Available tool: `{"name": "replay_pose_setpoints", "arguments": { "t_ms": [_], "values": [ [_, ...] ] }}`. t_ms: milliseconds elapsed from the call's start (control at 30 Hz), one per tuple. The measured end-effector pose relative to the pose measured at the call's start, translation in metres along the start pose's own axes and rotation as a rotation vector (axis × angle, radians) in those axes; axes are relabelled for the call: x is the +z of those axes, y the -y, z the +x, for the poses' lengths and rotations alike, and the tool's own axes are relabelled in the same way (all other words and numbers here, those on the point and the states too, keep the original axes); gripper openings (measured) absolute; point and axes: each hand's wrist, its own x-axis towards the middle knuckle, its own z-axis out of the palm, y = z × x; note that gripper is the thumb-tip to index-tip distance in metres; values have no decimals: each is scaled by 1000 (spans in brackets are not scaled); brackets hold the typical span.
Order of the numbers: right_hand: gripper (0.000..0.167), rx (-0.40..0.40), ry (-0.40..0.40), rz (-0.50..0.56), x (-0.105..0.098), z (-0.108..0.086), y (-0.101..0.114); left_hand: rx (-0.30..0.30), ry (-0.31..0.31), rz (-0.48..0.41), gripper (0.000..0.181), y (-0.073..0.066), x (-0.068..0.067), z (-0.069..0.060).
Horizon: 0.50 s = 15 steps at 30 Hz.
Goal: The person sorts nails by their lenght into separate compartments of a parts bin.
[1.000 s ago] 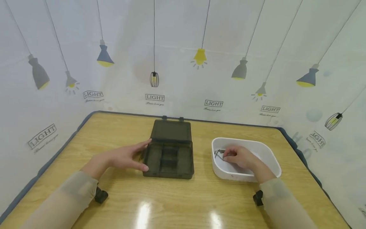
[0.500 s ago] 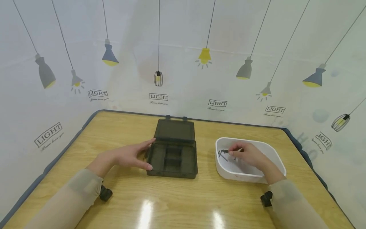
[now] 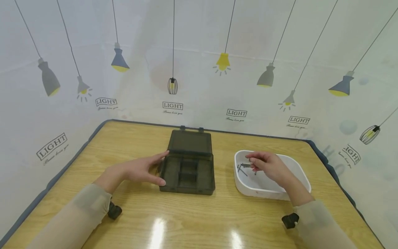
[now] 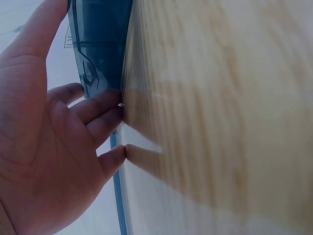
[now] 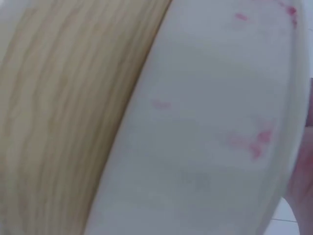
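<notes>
A dark translucent organizer box [image 3: 170, 173] lies on the table with its lid [image 3: 190, 142] folded back. Thumb and forefinger of my left hand [image 3: 135, 170] are spread along its left side, touching it; in the left wrist view the other fingers reach to the tabletop beside the box. On the right, my right hand [image 3: 269, 168] is raised over a white tray [image 3: 270, 194], its thumb and forefinger pinching what seems a small dark screw, mostly hidden by the fingertips. Several thin dark screws [image 3: 242, 170] lie at the tray's left end.
The wooden table [image 3: 186, 218] stretches around both containers, with bare wood between box and tray. Behind it hangs a pale cloth [image 3: 199, 93] printed with lamps. The tray's outer wall [image 5: 205, 122], marked with pink smudges, fills much of the right wrist view.
My right hand has come up from among the screws at the tray's left end. The left hand has stayed at the box. The whole head view has shifted slightly.
</notes>
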Motion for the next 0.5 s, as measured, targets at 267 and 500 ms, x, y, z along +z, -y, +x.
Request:
{"name": "replay_pose_setpoints", "arguments": {
  "t_ms": [267,500],
  "values": [
    [35,-30,-25,-18,9,-1,28,-8,2,-15,123,0,0,-1],
    [29,-64,-25,-36,26,-1,50,-8,1,-20,123,-1,0,0]
  ]
}}
